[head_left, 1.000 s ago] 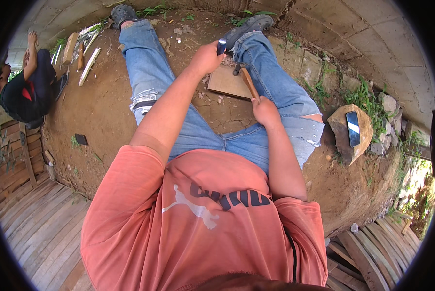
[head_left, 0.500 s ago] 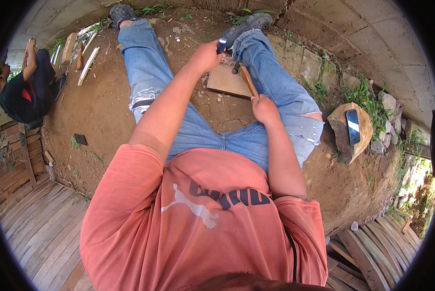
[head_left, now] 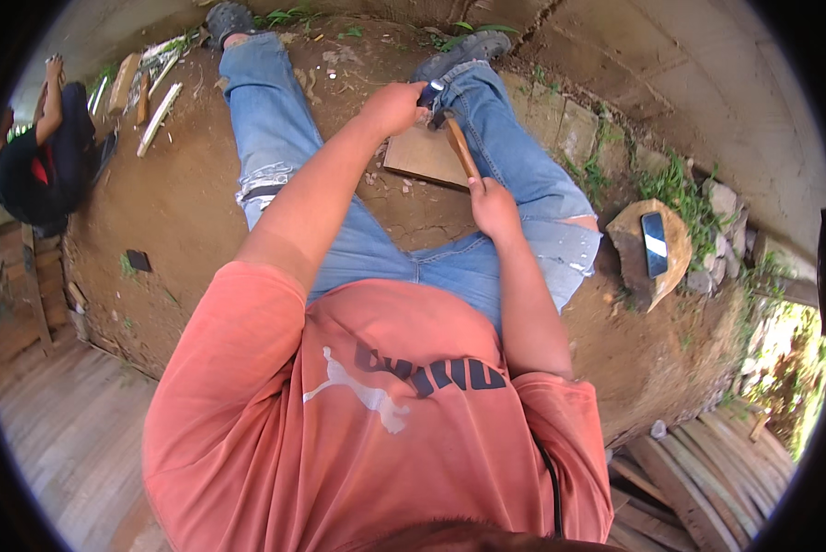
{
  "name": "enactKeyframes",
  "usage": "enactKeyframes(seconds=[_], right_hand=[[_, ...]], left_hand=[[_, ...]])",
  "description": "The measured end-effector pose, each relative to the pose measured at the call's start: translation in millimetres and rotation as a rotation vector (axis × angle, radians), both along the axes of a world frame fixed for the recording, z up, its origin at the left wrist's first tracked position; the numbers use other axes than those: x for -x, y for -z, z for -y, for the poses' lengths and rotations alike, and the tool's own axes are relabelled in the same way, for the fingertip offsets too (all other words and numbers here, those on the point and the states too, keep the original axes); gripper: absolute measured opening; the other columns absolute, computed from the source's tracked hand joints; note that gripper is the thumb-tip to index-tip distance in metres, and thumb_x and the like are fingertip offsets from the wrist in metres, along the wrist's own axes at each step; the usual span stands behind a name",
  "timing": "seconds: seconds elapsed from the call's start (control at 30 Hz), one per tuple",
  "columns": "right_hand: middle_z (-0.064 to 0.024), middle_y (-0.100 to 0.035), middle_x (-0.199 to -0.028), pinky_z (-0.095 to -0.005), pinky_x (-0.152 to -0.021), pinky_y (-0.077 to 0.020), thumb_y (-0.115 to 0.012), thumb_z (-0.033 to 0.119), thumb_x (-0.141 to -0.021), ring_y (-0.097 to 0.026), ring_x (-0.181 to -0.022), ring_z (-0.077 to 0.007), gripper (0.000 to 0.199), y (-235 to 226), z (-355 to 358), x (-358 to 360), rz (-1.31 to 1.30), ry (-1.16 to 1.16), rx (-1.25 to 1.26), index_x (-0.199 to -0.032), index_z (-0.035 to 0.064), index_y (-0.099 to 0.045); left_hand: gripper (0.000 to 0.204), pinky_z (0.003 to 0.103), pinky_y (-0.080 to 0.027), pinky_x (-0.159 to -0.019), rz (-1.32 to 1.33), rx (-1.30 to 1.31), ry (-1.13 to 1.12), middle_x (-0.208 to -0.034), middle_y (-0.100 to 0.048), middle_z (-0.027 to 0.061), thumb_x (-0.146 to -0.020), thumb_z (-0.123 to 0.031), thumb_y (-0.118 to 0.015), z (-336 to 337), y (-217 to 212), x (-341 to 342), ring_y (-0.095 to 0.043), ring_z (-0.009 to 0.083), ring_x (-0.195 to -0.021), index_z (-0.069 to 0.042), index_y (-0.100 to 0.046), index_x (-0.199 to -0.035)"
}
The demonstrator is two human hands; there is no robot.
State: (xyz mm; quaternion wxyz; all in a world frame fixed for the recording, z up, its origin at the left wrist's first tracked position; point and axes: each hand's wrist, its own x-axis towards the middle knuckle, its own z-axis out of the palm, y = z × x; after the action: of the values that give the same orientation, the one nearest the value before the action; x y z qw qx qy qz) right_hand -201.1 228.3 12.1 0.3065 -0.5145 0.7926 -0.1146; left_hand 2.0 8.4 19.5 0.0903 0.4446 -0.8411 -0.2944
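My left hand [head_left: 399, 109] is closed round a chisel [head_left: 432, 90] with a dark blue handle and a shiny metal cap; its blade is hidden. The handle leans to the right, over the far end of a flat wooden board [head_left: 419, 160] on the ground between my legs. In my right hand [head_left: 496, 209] is a hammer [head_left: 461, 150], gripped near the end of its wooden handle. Its dark head sits close beside the chisel and my left fingers, above the board's right side. Whether the head touches the chisel, I cannot tell.
A large stone [head_left: 626, 241] bearing a phone [head_left: 654, 244] lies right of my leg. Wood pieces [head_left: 160, 120] and a small dark flat object [head_left: 138, 260] are on the dirt at left. Another person [head_left: 40, 166] sits far left. A block wall [head_left: 661, 92] rises beyond my feet.
The chisel's handle has tipped from nearly upright toward the right. The hammer's head has come nearer to it. The whole view has shifted slightly.
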Motion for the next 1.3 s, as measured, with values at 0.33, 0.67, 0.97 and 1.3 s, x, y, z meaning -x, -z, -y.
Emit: enactKeyframes(seconds=[0.33,0.67,0.97,1.3], right_hand=[[-0.0012,-0.059,-0.069,-0.033,-0.059,-0.0441,-0.058,0.036,-0.114,-0.055,-0.063,-0.0109,0.038,-136,17,-11,0.459,0.265,0.369,-0.101,0.0013,-0.065],[-0.0033,-0.059,-0.071,-0.0349,-0.062,-0.0461,-0.059,0.036,-0.114,-0.056,-0.065,-0.0141,0.037,-145,13,-3,0.391,0.187,0.424,-0.101,0.0013,-0.065],[-0.0288,-0.071,-0.09,-0.0572,-0.075,-0.0508,-0.059,0.041,-0.111,-0.068,-0.089,-0.0522,0.041,-114,10,-25,-0.053,0.048,0.348,-0.106,0.0012,-0.066],[-0.028,-0.071,-0.087,-0.0602,-0.076,-0.0517,-0.058,0.041,-0.11,-0.068,-0.088,-0.053,0.04,-118,13,-19,-0.198,0.017,0.233,-0.103,0.0026,-0.062]], left_hand=[[0.047,0.051,-0.059,-0.096,0.021,-0.004,0.039,-0.119,-0.077,0.0193,-0.094,-0.02,-0.078,2,0,2,-0.073,0.0409,-0.113,-0.018,-0.07,-0.14],[0.047,0.053,-0.057,-0.097,-0.048,-0.024,0.045,-0.119,-0.077,0.02,-0.095,-0.025,-0.076,9,11,-9,-0.071,0.0434,-0.113,-0.015,-0.069,-0.141],[0.039,0.052,-0.058,-0.095,-0.047,-0.043,0.02,-0.117,-0.078,0.0191,-0.097,-0.025,-0.077,3,5,-6,-0.072,0.0421,-0.111,-0.014,-0.07,-0.134],[0.03,0.052,-0.057,-0.092,-0.023,0.022,-0.012,-0.112,-0.078,0.0195,-0.098,-0.026,-0.077,6,17,-8,-0.073,0.0428,-0.107,-0.012,-0.071,-0.124]])
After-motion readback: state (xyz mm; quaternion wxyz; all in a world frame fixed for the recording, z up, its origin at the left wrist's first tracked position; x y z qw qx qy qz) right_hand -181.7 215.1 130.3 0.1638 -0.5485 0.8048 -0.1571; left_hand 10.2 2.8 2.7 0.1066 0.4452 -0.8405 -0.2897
